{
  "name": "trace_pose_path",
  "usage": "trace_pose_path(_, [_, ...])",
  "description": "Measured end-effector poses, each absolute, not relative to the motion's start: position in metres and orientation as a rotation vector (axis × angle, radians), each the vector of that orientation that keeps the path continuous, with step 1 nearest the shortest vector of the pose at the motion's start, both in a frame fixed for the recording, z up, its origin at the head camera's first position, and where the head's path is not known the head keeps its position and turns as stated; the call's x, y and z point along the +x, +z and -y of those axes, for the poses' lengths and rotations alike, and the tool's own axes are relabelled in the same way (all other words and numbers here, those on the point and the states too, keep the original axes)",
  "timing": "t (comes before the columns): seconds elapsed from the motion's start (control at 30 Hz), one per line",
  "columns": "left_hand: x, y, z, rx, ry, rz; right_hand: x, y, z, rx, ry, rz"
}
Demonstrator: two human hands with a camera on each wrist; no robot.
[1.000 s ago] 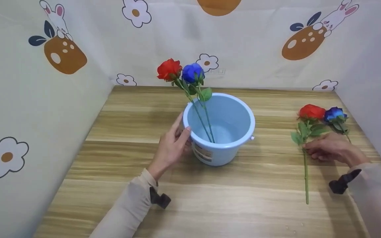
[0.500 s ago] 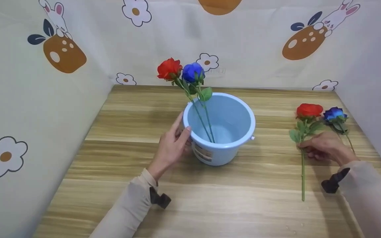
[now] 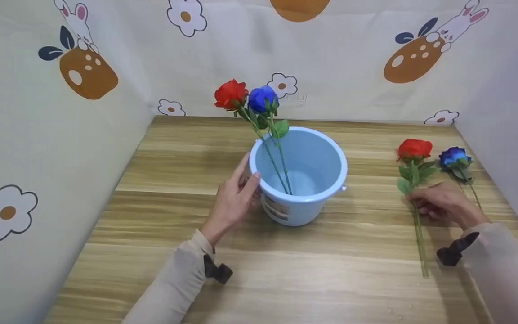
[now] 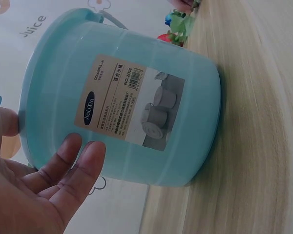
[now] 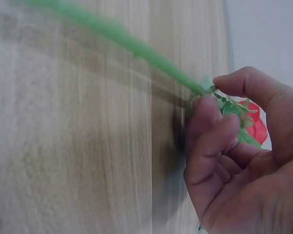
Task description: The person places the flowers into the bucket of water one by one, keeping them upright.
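My left hand [image 3: 231, 202] holds the near-left rim of a light-blue plastic bucket [image 3: 301, 213], its thumb at the rim and fingers against the outside wall. A printed label [image 4: 129, 102] shows on that wall in the left wrist view. Inside the bucket, a red rose [image 3: 230, 95] and a blue rose [image 3: 262, 100] lean left over the rim. On the right, my right hand [image 3: 448, 202] pinches the green stem [image 5: 136, 46] of a second red rose [image 3: 415, 148] between thumb and fingers. Its stem casts a shadow on the table in the right wrist view.
Beside the right hand lies another blue rose [image 3: 455, 156] on the wood-grain table [image 3: 331, 279]; its lower stem is partly hidden by the forearm. Patterned sheeting [image 3: 340, 58] rises behind the table and along both sides. Small drops [image 3: 400, 309] dot the front of the tabletop.
The right hand has shifted slightly left with the red rose, away from the blue one. The stem's lower end has swung right and looks blurred. Left hand and bucket have stayed put.
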State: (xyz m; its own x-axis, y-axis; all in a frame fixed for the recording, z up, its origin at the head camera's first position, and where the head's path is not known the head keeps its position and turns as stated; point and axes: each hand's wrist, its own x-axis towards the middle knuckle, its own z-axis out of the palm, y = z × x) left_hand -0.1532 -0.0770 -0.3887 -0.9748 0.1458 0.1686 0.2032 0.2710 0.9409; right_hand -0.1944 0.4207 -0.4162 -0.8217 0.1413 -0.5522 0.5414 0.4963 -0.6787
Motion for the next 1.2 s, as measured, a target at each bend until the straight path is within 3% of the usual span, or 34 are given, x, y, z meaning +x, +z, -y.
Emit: trace_pose_path(1.2, [-0.1521, -0.3886, 0.0775, -0.335, -1.876, 2.450, -0.1948, -0.4206, -0.4127, 0.424, -2.063, -1.633])
